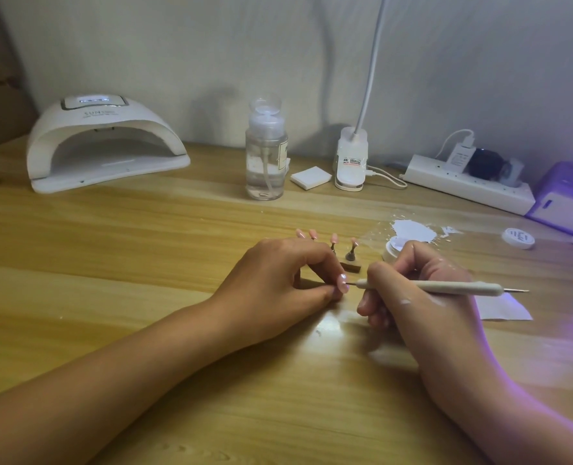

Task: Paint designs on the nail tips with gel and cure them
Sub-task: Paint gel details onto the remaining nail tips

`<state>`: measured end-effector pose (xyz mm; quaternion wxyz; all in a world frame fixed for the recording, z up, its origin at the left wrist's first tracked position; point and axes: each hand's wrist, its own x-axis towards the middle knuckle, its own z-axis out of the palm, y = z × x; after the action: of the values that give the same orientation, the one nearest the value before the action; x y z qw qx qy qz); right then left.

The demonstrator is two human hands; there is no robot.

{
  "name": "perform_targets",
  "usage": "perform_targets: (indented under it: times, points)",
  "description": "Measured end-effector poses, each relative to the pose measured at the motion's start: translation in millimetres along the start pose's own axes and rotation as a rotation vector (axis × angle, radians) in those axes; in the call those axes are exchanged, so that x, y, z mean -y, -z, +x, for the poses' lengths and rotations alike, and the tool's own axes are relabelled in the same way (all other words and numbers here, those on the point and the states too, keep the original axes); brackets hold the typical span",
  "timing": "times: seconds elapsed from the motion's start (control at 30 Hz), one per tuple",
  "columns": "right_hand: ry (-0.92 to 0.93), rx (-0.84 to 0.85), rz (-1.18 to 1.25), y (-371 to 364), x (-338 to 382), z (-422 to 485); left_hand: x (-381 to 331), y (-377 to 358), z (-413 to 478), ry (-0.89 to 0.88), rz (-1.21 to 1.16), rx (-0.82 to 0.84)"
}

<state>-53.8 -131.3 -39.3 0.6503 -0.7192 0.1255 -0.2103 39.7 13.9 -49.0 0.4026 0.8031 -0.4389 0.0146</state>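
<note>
Clear liquid (pixel 262 182) in pump bottle (pixel 267 146)

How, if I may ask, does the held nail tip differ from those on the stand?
The held nail tip is pinched in the left hand; the stand tips sit upright on holders. The tool touches the held nail tip; the stand tips are clear of it. All look pink.

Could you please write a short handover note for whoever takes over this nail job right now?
Left hand pinches one pink nail tip.
Right hand grips the dotting pen, its point on that tip.
Other pink tips stand on holders behind the left hand; gel jar behind the right hand; curing lamp back left.
Done: nothing I can confirm.
Left: finish this design, do the others, cure all.
</note>
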Motion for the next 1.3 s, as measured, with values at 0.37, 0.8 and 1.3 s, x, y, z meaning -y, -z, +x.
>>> perform_targets:
  times: [0.37, 0.8, 1.3]
  points:
    - [-0.015, -0.007, 0.011, -0.6, 1.2, -0.3, -0.1, -0.1, 0.3, -0.011, 0.008, 0.002]
    - [-0.019, -0.016, 0.023, -1.3, 1.3, -1.0, 0.3, 0.0, -0.1, -0.002, 0.007, -0.005]
    - [-0.021, -0.021, 0.022, 0.4, 0.3, -1.0, -0.4, 0.5, 0.0, 0.011, 0.002, 0.01]
